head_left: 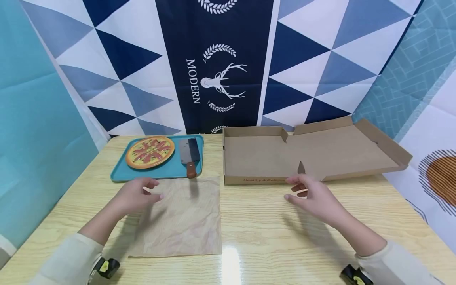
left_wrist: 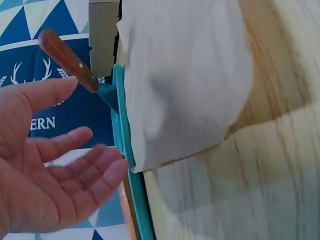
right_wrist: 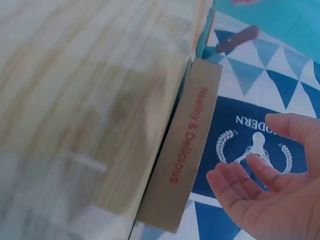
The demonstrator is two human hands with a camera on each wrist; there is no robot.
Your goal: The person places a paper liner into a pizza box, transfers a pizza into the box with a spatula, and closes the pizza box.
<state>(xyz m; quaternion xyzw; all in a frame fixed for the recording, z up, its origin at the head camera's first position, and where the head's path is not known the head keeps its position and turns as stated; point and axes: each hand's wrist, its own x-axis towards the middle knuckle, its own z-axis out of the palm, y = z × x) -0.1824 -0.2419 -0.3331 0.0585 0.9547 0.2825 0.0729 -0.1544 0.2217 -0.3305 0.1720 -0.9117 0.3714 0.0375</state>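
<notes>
My left hand (head_left: 137, 194) hovers with relaxed, parted fingers over the left edge of a sheet of brown paper (head_left: 189, 221) on the table. It holds nothing. Just beyond it lies a blue tray (head_left: 167, 173) bearing a pizza (head_left: 150, 152) and a metal spatula (head_left: 189, 148), whose wooden handle (left_wrist: 67, 57) sticks out over the tray's near rim. My right hand (head_left: 315, 198) hangs in the air with fingers loosely bent and nothing in them, near the front wall of an opened cardboard pizza box (head_left: 256, 154). Red lettering marks that front wall (right_wrist: 182, 145).
The wooden table (head_left: 256, 221) reaches back to a patterned cloth backdrop (head_left: 221, 79). The box lid (head_left: 349, 146) lies folded out to the right, toward the table's right edge. Blue cloth (head_left: 39, 118) hangs along the left side.
</notes>
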